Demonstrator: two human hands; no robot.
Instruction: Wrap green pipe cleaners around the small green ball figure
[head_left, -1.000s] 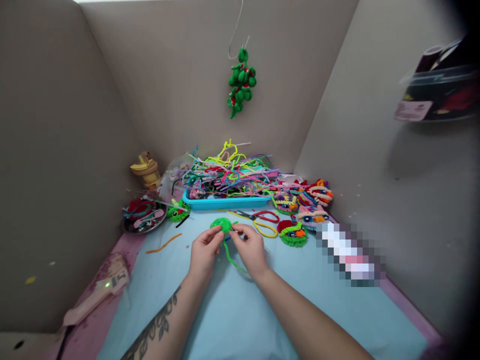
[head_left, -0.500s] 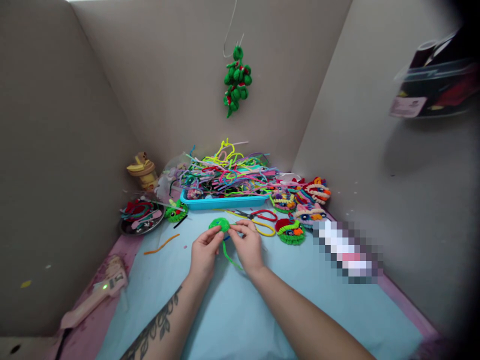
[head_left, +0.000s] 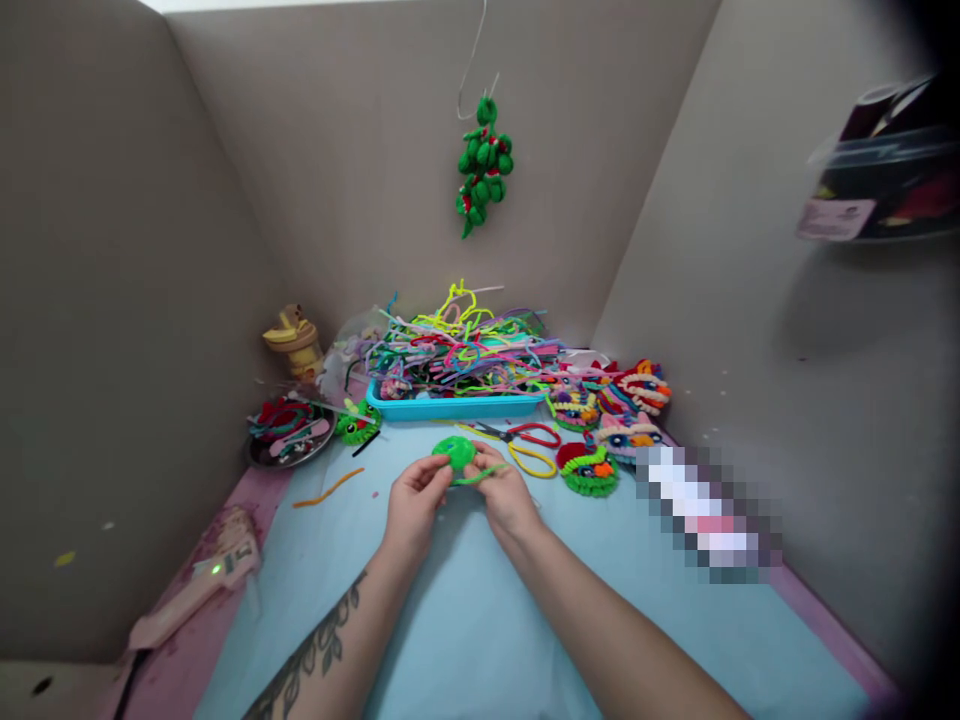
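Both hands pinch the green coil (head_left: 454, 452) just above the desk (head_left: 465, 620): left hand (head_left: 411, 500) steadies it, right hand (head_left: 504, 492) wraps the loose tail. Looks like mid-winding; next needs a snug turn.

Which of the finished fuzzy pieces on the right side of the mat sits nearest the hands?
The green-rimmed round piece with the red top, just right of the yellow-handled scissors. The others lie farther back by the blue tray; it is closest to the right hand.

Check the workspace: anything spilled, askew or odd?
Pipe cleaners overflow the blue tray in a tangle. One orange piece lies loose on the mat. Both hands hold the green coil.
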